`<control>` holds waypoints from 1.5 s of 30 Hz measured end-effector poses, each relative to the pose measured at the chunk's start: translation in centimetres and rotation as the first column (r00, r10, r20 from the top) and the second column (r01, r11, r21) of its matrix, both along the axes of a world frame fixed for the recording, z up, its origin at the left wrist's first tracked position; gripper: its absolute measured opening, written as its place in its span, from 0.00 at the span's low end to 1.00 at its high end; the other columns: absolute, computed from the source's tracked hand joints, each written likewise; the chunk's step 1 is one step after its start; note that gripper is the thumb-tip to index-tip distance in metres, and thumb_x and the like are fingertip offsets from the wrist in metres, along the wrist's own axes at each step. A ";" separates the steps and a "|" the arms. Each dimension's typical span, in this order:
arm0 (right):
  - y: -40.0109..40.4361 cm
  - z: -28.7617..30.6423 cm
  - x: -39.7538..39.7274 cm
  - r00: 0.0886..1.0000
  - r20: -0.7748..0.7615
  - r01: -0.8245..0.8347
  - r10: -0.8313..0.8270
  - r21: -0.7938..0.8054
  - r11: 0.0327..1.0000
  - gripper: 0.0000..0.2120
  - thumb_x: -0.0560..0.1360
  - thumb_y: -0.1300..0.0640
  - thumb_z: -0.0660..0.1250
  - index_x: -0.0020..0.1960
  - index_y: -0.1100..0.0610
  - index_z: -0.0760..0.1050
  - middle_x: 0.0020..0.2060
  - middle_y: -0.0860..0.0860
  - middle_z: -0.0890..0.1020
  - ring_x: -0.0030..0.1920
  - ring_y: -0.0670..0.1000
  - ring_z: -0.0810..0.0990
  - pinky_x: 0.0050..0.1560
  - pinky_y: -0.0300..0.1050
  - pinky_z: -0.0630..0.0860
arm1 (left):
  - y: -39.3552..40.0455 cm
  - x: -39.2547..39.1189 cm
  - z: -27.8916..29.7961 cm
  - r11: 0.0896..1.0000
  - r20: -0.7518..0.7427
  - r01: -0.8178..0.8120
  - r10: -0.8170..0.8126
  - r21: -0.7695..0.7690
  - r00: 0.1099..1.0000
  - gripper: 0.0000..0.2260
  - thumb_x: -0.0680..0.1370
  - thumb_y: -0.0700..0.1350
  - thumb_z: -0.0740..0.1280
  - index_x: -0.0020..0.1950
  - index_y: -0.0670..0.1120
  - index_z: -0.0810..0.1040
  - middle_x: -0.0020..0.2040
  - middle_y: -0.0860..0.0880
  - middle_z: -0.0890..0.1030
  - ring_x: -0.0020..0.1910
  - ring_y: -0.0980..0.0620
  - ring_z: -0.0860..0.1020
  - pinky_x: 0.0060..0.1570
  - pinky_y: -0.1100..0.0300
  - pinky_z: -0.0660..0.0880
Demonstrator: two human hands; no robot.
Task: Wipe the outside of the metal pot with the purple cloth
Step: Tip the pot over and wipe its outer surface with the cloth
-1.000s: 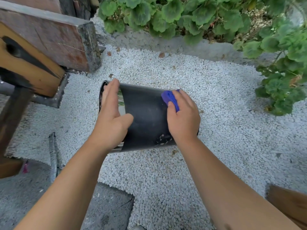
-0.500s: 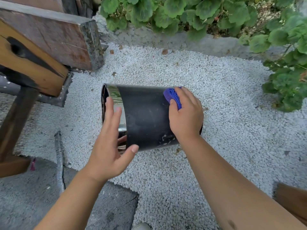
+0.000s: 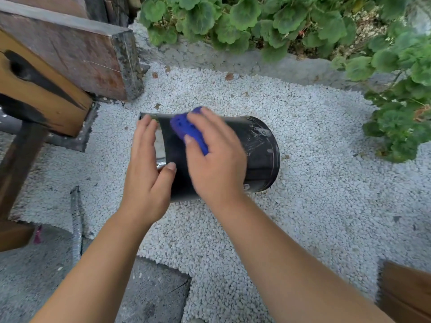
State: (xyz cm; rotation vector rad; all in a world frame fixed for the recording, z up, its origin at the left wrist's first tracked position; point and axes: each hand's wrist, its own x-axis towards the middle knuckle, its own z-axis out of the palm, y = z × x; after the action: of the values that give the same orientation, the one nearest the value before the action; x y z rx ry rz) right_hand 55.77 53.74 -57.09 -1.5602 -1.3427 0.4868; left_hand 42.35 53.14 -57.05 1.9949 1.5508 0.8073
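— Where's the metal pot (image 3: 258, 150)?

— On its side on the white gravel (image 3: 314, 183), open mouth pointing left, scuffed base toward the right. The outside is dark; a shiny strip shows near the rim.

— And the purple cloth (image 3: 190, 132)?

— Bunched on the upper curve of the pot, near the mouth end. The right hand (image 3: 217, 159) lies over it, palm down, fingers curled across the top and the thumb tucked along its near edge, so the cloth is gripped and pressed against the pot's wall. That hand looks a little blurred.

— What about the other hand?

— The left hand (image 3: 148, 173) is at the rim, fingers straight and together, pointing away from the person. The thumb is spread out and touches the dark side of the pot. It grips nothing, just lies flat against the mouth end. Both forearms reach in from below, bare.

— Anything around them?

— A heavy wooden beam (image 3: 77, 54) up left, green leafy plants (image 3: 256, 17) along the top and right, and a grey paving slab (image 3: 151, 297) near the person.
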 end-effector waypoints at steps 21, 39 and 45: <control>-0.2 -5.9 7.1 0.984 0.101 0.166 -0.148 -0.202 0.965 0.21 0.76 0.53 0.64 0.68 0.52 0.75 0.70 0.49 0.73 0.69 0.52 0.71 0.68 0.38 0.60 | -1.0 1.2 0.4 1.000 0.093 0.005 -0.004 -0.018 0.996 0.34 0.79 0.39 0.64 0.81 0.44 0.51 0.82 0.45 0.52 0.80 0.51 0.50 0.69 0.76 0.55; 1.9 1.6 4.9 0.282 -0.949 -0.250 -0.141 -0.214 0.944 0.18 0.72 0.58 0.68 0.62 0.59 0.75 0.56 0.58 0.83 0.55 0.56 0.83 0.54 0.52 0.80 | 0.3 1.5 -0.1 0.993 0.120 0.105 -0.111 0.060 0.986 0.31 0.78 0.41 0.65 0.79 0.38 0.57 0.81 0.38 0.46 0.77 0.69 0.44 0.60 0.84 0.56; 1.1 0.9 5.4 0.977 -0.203 0.017 -0.063 -0.221 0.975 0.20 0.80 0.60 0.59 0.71 0.46 0.67 0.69 0.48 0.70 0.65 0.43 0.70 0.63 0.28 0.64 | 0.3 1.8 -0.1 0.994 0.123 0.098 -0.104 0.056 0.987 0.32 0.78 0.38 0.66 0.79 0.39 0.57 0.81 0.39 0.46 0.77 0.69 0.44 0.59 0.84 0.57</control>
State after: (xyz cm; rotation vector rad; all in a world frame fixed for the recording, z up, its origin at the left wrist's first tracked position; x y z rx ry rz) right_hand 61.12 54.82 -56.19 -1.6585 -1.1238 0.7733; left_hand 44.12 53.42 -57.16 1.9991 1.3605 0.9194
